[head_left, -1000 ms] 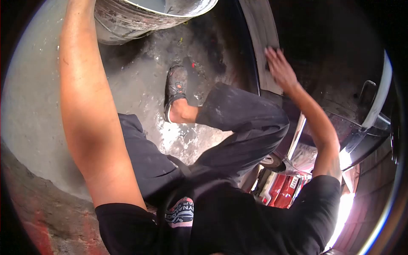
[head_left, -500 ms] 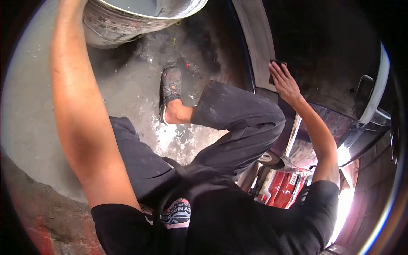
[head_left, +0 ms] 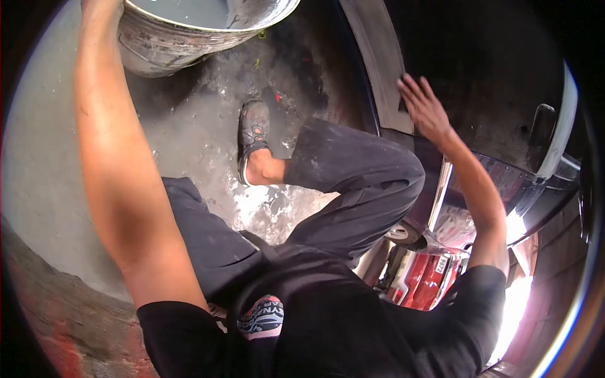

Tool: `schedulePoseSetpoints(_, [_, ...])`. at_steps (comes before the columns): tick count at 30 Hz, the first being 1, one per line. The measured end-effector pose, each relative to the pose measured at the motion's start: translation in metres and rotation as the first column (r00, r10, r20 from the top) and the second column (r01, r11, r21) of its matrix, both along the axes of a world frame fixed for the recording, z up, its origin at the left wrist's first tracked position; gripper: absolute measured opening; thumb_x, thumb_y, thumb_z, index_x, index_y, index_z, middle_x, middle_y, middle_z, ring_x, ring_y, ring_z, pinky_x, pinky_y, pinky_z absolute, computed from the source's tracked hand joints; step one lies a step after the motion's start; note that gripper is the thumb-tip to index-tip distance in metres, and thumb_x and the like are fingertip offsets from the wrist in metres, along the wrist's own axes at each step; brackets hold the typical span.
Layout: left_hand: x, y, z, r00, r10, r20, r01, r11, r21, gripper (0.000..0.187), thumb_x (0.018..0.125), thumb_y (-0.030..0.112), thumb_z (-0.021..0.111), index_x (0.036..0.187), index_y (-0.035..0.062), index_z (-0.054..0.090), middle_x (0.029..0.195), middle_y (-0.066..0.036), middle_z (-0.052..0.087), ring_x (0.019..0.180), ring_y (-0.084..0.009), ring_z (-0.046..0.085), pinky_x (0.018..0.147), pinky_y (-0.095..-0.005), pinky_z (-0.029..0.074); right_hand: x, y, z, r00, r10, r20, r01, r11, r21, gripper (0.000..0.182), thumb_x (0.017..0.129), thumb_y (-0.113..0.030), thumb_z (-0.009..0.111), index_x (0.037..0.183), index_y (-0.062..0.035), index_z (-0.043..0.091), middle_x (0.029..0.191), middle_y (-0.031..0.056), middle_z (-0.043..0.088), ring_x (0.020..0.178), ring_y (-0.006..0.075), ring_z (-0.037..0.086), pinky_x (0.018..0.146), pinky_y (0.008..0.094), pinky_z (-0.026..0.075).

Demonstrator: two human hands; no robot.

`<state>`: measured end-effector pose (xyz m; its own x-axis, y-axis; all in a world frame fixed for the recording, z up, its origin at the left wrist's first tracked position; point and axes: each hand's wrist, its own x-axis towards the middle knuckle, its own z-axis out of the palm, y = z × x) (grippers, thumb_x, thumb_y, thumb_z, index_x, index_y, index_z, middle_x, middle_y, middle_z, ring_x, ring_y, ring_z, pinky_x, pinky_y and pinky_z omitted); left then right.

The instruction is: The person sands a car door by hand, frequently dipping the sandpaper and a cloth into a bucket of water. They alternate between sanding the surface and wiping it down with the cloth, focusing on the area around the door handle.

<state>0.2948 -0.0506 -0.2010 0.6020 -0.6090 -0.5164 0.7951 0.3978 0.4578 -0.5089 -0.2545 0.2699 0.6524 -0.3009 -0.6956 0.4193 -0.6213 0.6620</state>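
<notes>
Could spill the bucket (head_left: 170,44) by jerking the left hand (head_left: 103,5) just beside its rim, with grip impossible to tell, or scrape the right hand (head_left: 430,116), with fingers loosely spread, along the grey strip's (head_left: 378,50) edge against the dark panel (head_left: 479,82).

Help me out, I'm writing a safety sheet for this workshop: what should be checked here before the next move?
1. Right hand positioned at the work: ok, stretched out at the edge of the grey strip on the dark panel.
2. Right hand gloved: not ok, it is bare.
3. Liquid in the bucket: ok, some shows inside the rim.
4. Left hand secure on the bucket: cannot tell, the top edge of the picture cuts it off.
5. Floor dry around the shoe: not ok, it shines as if wet.
</notes>
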Motion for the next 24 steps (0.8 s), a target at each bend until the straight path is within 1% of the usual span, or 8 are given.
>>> schedulePoseSetpoints(2, [-0.072,-0.005,0.045,0.954,0.186,0.235,-0.219,0.968,0.124,0.030,0.094,0.012,0.059,0.115,-0.0041,0.073,0.107,-0.017,0.076,0.099,-0.0250,0.069,0.089,-0.0395,0.053,0.081,-0.003,-0.009,0.990,0.115,0.081,-0.111,0.992,-0.057,0.066,0.086,-0.014,0.058,0.148,0.0043,0.052,0.166,0.0120,0.038,0.159,0.0273,0.022,0.132,0.0497,0.014])
schedulePoseSetpoints(6, [-0.227,0.012,0.152,0.560,0.068,0.825,-0.497,0.825,0.270,0.028,0.094,0.014,0.061,0.114,-0.0008,0.074,0.107,-0.015,0.075,0.098,-0.0263,0.070,0.088,-0.0448,0.052,0.112,-0.005,-0.028,0.967,0.228,0.115,-0.213,0.968,-0.130,0.066,0.085,-0.013,0.058,0.149,0.0062,0.050,0.165,0.0138,0.039,0.159,0.0285,0.024,0.132,0.0492,0.014])
schedulePoseSetpoints(9, [-0.251,0.021,0.177,0.468,0.044,0.883,-0.547,0.799,0.250,0.026,0.094,0.015,0.063,0.113,0.0016,0.074,0.108,-0.014,0.075,0.097,-0.0273,0.070,0.087,-0.0487,0.051,0.015,0.021,-0.004,0.988,-0.057,-0.141,0.033,0.986,-0.165,0.070,0.087,-0.019,0.060,0.151,0.0059,0.048,0.170,0.0141,0.030,0.160,0.0278,0.019,0.132,0.0496,0.013])
schedulePoseSetpoints(15, [-0.260,0.024,0.191,0.353,0.034,0.935,-0.611,0.765,0.203,0.022,0.094,0.017,0.067,0.110,0.0066,0.076,0.109,-0.012,0.075,0.096,-0.0293,0.070,0.086,-0.0566,0.050,0.078,-0.003,-0.010,0.987,0.142,-0.073,-0.150,0.981,-0.121,0.068,0.089,-0.020,0.059,0.153,0.0008,0.047,0.167,0.0112,0.037,0.160,0.0255,0.022,0.133,0.0499,0.009])
schedulePoseSetpoints(19, [-0.199,0.017,0.129,0.534,0.089,0.841,-0.511,0.826,0.237,0.028,0.094,0.013,0.060,0.114,-0.0014,0.073,0.107,-0.016,0.075,0.098,-0.0254,0.069,0.087,-0.0433,0.052,0.162,-0.026,-0.060,0.938,0.289,0.192,-0.249,0.945,-0.210,0.062,0.087,-0.011,0.056,0.148,0.0035,0.052,0.167,0.0135,0.036,0.157,0.0280,0.027,0.130,0.0484,0.019])
schedulePoseSetpoints(20, [-0.143,0.005,0.072,0.721,0.193,0.666,-0.393,0.905,0.164,0.029,0.094,0.012,0.059,0.115,-0.0034,0.073,0.106,-0.017,0.076,0.098,-0.0245,0.069,0.088,-0.0399,0.053,0.142,-0.019,-0.058,0.964,0.246,0.105,-0.220,0.952,-0.213,0.063,0.089,-0.014,0.056,0.148,0.0045,0.051,0.167,0.0135,0.036,0.158,0.0270,0.027,0.131,0.0464,0.017])
schedulePoseSetpoints(21, [-0.030,-0.005,-0.043,0.970,0.223,0.097,-0.204,0.963,-0.176,0.031,0.094,0.010,0.057,0.116,-0.0054,0.072,0.106,-0.018,0.076,0.099,-0.0235,0.069,0.088,-0.0366,0.053,0.108,-0.011,-0.054,0.977,0.212,0.016,-0.203,0.954,-0.218,0.063,0.090,-0.016,0.056,0.148,0.0054,0.051,0.168,0.0135,0.036,0.158,0.0260,0.027,0.131,0.0445,0.016])
schedulePoseSetpoints(24, [-0.057,0.017,0.023,0.996,-0.030,0.083,0.028,0.999,0.018,0.030,0.095,0.010,0.057,0.116,-0.0057,0.072,0.107,-0.018,0.076,0.099,-0.0238,0.069,0.089,-0.0370,0.053,-0.009,-0.012,-0.035,0.980,0.113,-0.164,-0.126,0.989,-0.074,0.067,0.092,-0.025,0.058,0.150,0.0064,0.049,0.170,0.0141,0.031,0.159,0.0259,0.023,0.133,0.0454,0.010])
